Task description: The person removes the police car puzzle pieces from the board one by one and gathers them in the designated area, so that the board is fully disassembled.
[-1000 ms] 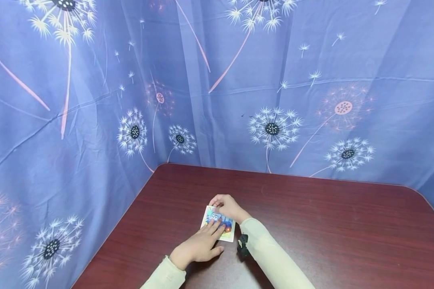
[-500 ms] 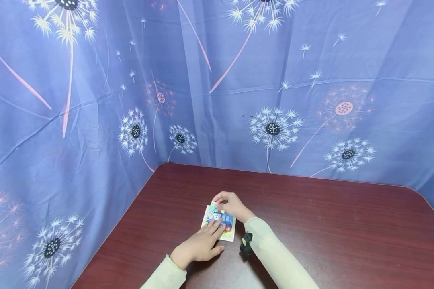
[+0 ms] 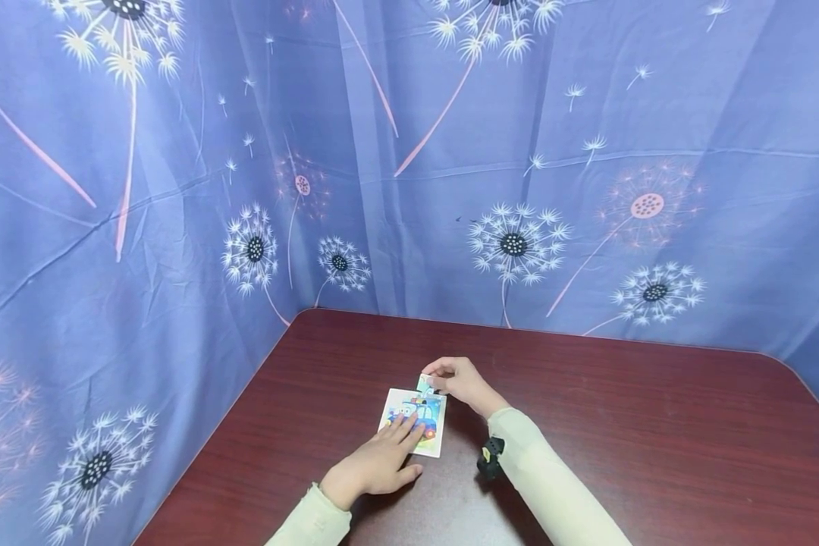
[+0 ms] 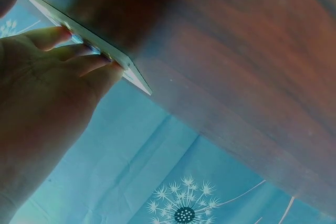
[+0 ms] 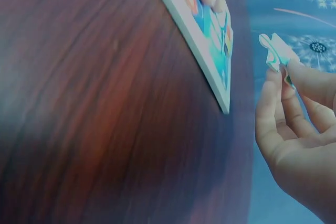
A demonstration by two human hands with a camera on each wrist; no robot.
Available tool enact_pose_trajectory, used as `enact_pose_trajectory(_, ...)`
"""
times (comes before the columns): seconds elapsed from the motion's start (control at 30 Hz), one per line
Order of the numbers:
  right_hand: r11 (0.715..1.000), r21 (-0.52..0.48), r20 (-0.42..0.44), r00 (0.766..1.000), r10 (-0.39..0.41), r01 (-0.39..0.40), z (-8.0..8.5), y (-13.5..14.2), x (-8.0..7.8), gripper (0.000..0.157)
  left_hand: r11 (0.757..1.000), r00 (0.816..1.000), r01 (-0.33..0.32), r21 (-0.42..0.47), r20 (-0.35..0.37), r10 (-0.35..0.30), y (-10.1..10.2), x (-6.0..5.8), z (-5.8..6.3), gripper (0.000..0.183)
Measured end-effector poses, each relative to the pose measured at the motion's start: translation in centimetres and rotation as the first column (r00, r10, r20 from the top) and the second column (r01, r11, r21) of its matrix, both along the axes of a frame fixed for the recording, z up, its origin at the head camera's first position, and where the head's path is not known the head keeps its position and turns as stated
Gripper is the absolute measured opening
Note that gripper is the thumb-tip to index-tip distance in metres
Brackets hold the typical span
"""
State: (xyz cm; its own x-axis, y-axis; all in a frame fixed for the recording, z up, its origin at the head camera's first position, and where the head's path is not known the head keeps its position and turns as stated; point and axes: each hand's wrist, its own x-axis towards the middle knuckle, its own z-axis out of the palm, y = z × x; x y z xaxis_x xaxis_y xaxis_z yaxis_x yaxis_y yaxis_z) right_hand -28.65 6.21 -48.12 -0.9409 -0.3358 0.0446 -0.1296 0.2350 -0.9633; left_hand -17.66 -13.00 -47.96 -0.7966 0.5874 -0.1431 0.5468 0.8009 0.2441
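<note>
A small square jigsaw puzzle (image 3: 431, 449) lies flat on the table, showing a blue cartoon car inside a white frame. My left hand (image 3: 375, 464) rests on it with fingers spread, covering its lower left part. In the left wrist view, the fingertips touch the face of the puzzle near its pale edge (image 4: 92, 36). Just past the puzzle's far edge, my right hand (image 3: 467, 387) pinches a puzzle piece (image 3: 425, 384) between thumb and fingers. The right wrist view shows this piece (image 5: 279, 53) raised and tilted, its knobbed outline standing out, apart from the frame.
The dark red-brown wooden table (image 3: 607, 432) stretches out around the puzzle. Blue curtains (image 3: 423, 227) with dandelion prints hang along its back and left edges. A black device (image 3: 491, 457) sits on the right wrist, over the pale sleeve.
My right hand has lifted the puzzle piece out of the puzzle's upper part and moved it right and beyond the far edge. My left hand has stayed in place.
</note>
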Motion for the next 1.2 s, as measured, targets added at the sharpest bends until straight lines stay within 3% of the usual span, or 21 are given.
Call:
enact_pose_trajectory(0.77, 0.999, -0.024, 0.075, 0.997, -0.034, 0.036, -1.1, 6.7, 0.3, 0.02, 1.0, 1.0, -0.002, 0.011, 0.011, 0.002, -0.2, 0.0, -0.2, 0.063)
enact_pose_trajectory(0.93, 1.0, 0.005, 0.078, 0.997, -0.018, 0.018, -1.3, 7.9, 0.4, 0.023, 1.0, 0.999, -0.017, 0.021, 0.036, 0.016, -0.2, 0.1, -0.1, 0.064)
enact_pose_trajectory(1.2, 0.999, 0.043, 0.078, 0.997, -0.019, 0.016, -1.4, 8.9, 0.6, 0.021, 1.0, 1.0, -0.003, 0.017, 0.013, 0.003, -0.2, 0.1, -0.1, 0.063)
